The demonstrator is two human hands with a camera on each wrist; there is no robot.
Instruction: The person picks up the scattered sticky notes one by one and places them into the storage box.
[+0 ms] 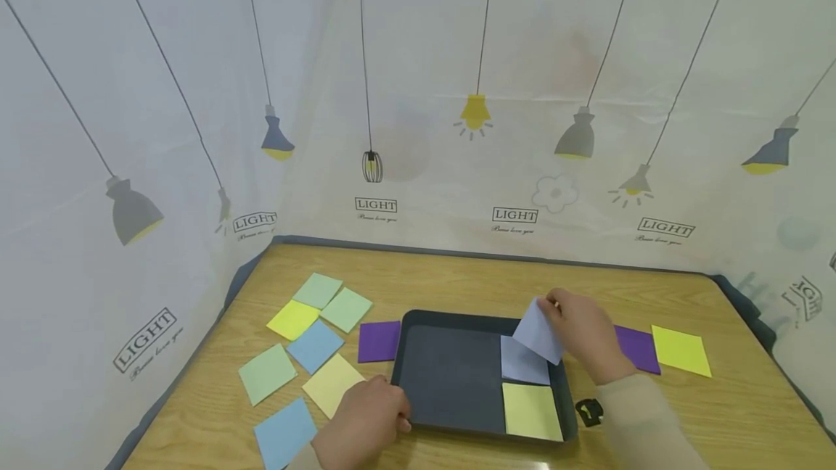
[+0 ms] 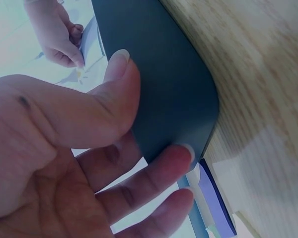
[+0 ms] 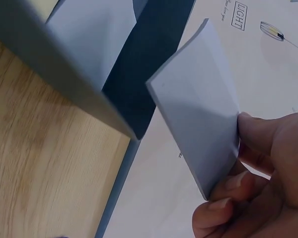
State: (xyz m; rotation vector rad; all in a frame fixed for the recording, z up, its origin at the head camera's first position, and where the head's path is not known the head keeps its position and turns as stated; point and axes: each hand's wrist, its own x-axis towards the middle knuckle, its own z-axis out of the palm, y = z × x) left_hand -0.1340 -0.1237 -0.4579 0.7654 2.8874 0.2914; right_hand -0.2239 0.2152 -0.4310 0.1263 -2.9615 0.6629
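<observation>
My right hand (image 1: pixel 584 332) pinches a pale lavender sticky-note pad (image 1: pixel 537 334) by one edge, thumb on one side and fingers on the other. The pad is tilted above the far right corner of a dark tray (image 1: pixel 451 376). Inside the tray, a second lavender pad (image 1: pixel 525 367) lies partly hidden below it. A pale yellow pad (image 1: pixel 532 410) sits in the near right corner. At the tray's near left corner, my left hand (image 1: pixel 369 415) grips the wall; the left wrist view shows the thumb and fingertips against the tray's side (image 2: pixel 174 84).
Left of the tray lie several loose pads: green (image 1: pixel 268 373), blue (image 1: pixel 315 346), bright yellow (image 1: pixel 294 320), pale yellow (image 1: pixel 333 383) and purple (image 1: pixel 379 341). Right of it are a purple pad (image 1: pixel 638 349), a yellow pad (image 1: pixel 681 350) and a small black object (image 1: pixel 590 412). Printed curtains surround the wooden table.
</observation>
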